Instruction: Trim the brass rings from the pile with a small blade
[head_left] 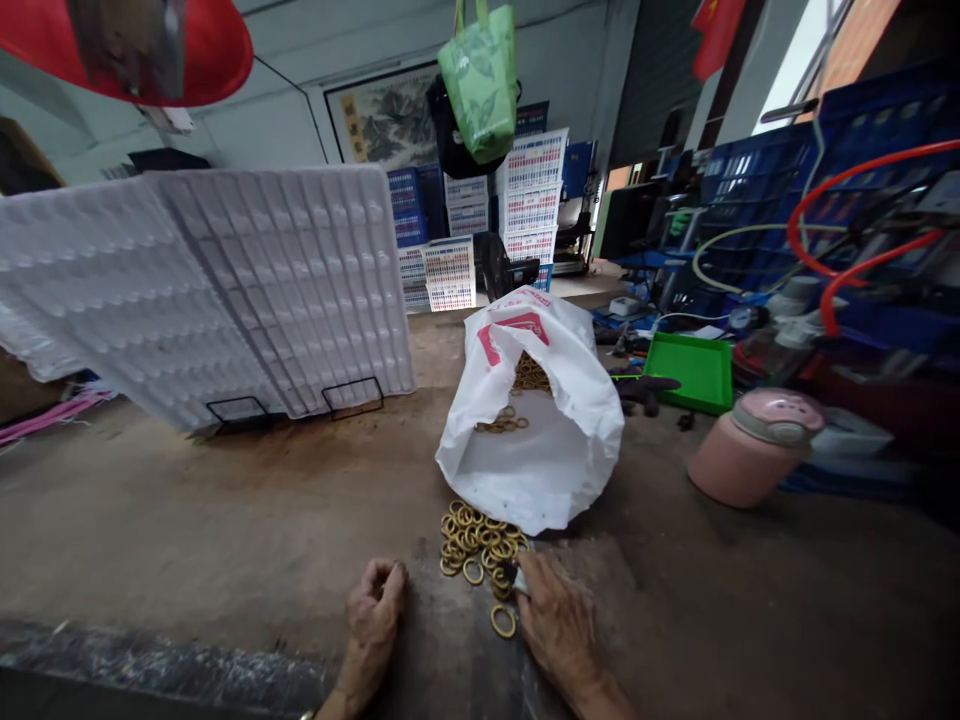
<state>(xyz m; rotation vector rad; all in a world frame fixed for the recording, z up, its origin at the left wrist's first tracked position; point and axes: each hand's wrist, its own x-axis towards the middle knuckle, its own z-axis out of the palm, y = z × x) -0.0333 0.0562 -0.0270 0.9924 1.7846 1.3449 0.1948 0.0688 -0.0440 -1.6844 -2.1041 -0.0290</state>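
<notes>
A loose pile of brass-coloured rings lies on the worktable, just in front of the mouth of a white plastic bag. More rings show inside the bag. To the left of the pile, my left hand rests on the table, fingers curled closed; whatever they hold, if anything, is hidden. My right hand is at the right edge of the pile, its fingers bent and close together. Something white and black covers or sits at a fingertip. A single ring lies beside this hand.
White ribbed plastic trays stand upright at the left in black wire stands. A pink flask and a green tray are at the right. Red hoses and blue crates lie beyond. A red lamp shade hangs overhead.
</notes>
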